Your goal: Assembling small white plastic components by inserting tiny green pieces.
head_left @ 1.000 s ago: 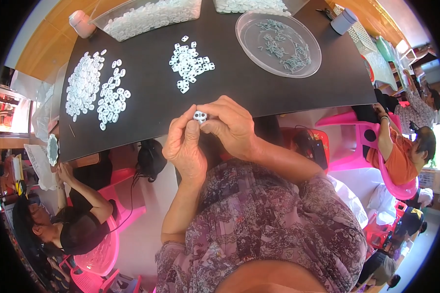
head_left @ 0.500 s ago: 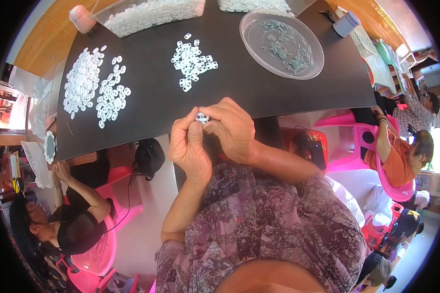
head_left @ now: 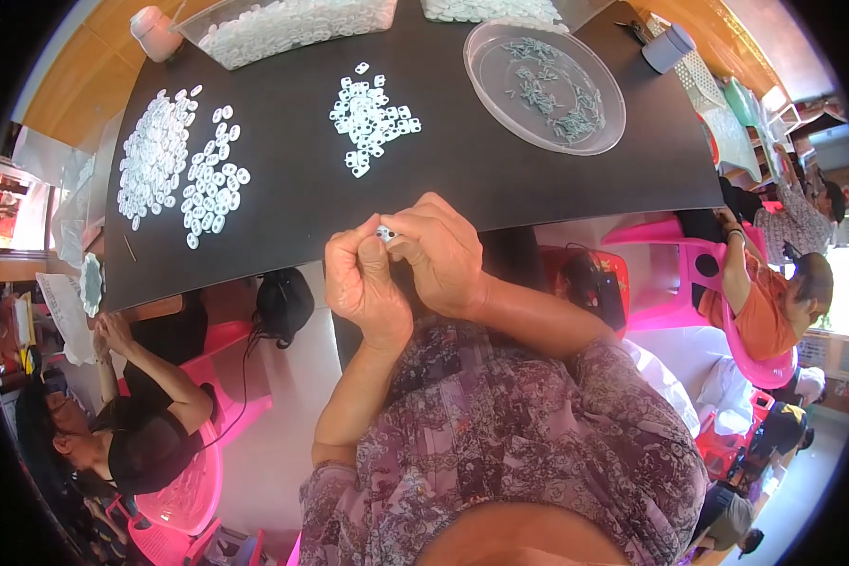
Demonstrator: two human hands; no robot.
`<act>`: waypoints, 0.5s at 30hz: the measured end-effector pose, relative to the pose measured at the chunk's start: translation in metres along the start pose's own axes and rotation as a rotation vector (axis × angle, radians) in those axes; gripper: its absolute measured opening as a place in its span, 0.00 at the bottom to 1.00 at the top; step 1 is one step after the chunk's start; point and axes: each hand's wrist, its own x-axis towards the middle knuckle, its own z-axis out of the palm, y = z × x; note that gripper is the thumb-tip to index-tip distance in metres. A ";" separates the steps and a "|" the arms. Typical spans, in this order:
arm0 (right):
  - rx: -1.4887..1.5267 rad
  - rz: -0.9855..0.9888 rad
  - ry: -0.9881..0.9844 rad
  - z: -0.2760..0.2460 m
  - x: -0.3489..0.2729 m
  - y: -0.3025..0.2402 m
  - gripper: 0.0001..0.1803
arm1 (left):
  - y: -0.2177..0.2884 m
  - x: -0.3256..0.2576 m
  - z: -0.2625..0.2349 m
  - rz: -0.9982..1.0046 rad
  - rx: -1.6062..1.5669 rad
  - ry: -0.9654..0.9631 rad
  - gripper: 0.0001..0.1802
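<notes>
A small white plastic piece with dark holes is pinched between the fingertips of both my hands, just off the table's near edge. My left hand grips it with thumb and forefinger, the other fingers curled in. From the other side my right hand closes thumb and finger on the same piece. Beyond them, a pile of white squarish pieces with holes lies on the dark table. White oval pieces form a big heap and a looser group to the left.
A round clear tray of small grey-green pins stands at the right. Clear bins of white pieces line the far side, near a pale jar and a grey cup. People sit on pink chairs at left and right.
Both hands have shifted slightly left and tilted the white piece between their fingertips. The piles on the table look the same.
</notes>
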 end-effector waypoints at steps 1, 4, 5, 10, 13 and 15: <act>0.002 -0.001 -0.015 0.000 0.000 0.000 0.16 | -0.001 0.000 -0.001 -0.006 0.006 -0.007 0.10; 0.003 0.022 0.007 0.003 0.002 -0.001 0.14 | 0.002 0.001 -0.002 0.011 0.070 -0.008 0.12; 0.011 0.015 0.005 0.003 0.004 -0.001 0.14 | 0.003 0.003 -0.002 0.019 0.072 -0.001 0.12; -0.078 0.218 -0.172 -0.013 0.019 0.000 0.12 | 0.003 0.007 -0.011 -0.064 0.235 -0.178 0.16; 0.057 0.500 -0.104 -0.022 0.032 0.005 0.08 | 0.010 0.021 -0.020 -0.057 0.262 -0.127 0.18; -0.039 0.498 -0.090 -0.034 0.053 0.010 0.07 | 0.010 0.041 -0.045 0.125 0.535 -0.029 0.14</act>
